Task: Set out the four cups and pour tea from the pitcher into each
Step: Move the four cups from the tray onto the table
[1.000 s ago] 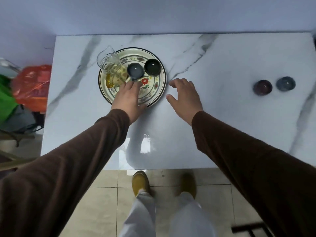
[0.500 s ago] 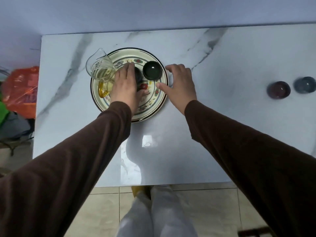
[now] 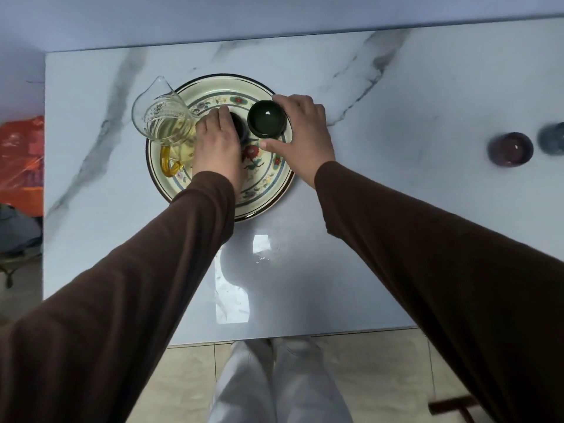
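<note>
right hand (image 3: 302,138) around green cup (image 3: 266,122), left hand (image 3: 217,143) seemingly over dark cup (image 3: 241,131)

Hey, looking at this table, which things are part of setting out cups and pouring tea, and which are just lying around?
For the job: pitcher of tea; green cup, gripped by the right hand; dark cup under the left hand; purple cup and blue cup, far right; plate under the pitcher.
Lying about: orange bag, left of the table.
</note>
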The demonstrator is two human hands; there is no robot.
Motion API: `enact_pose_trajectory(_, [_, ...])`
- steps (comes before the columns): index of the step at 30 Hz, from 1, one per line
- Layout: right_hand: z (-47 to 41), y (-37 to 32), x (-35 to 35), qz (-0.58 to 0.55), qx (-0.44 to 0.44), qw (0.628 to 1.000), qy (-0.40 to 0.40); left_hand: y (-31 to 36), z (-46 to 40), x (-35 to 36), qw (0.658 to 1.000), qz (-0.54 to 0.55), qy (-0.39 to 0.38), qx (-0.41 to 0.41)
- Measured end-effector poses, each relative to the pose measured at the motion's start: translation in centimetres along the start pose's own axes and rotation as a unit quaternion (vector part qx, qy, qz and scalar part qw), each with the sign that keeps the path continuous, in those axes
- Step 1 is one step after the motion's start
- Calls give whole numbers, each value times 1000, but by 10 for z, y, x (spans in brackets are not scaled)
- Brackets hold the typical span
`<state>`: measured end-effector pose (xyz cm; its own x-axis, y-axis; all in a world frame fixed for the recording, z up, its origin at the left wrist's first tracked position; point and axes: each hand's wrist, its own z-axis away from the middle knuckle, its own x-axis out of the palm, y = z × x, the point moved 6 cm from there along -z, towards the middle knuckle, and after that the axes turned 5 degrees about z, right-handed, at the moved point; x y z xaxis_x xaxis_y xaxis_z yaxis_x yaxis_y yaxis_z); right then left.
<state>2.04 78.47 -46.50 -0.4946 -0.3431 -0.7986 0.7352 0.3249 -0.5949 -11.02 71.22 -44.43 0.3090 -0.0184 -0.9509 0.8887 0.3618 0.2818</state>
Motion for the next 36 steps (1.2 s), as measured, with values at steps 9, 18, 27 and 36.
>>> enact_pose_trajectory(9, [-6, -6, 4, 15, 9, 1000, 24, -5, -2, 0, 999, 8, 20, 28])
enact_pose_trajectory(18, [55, 0, -37, -76, 67, 993, 68, 11, 22, -20, 995, 70, 0, 68])
enact_pose_trajectory(27, [154, 43, -104, -113, 134, 976, 129, 98, 75, -28, 983, 75, -37, 161])
enact_pose_trajectory(36, [258, 124, -173, -105, 153, 970, 158, 211, 152, 5, 977, 99, -64, 178])
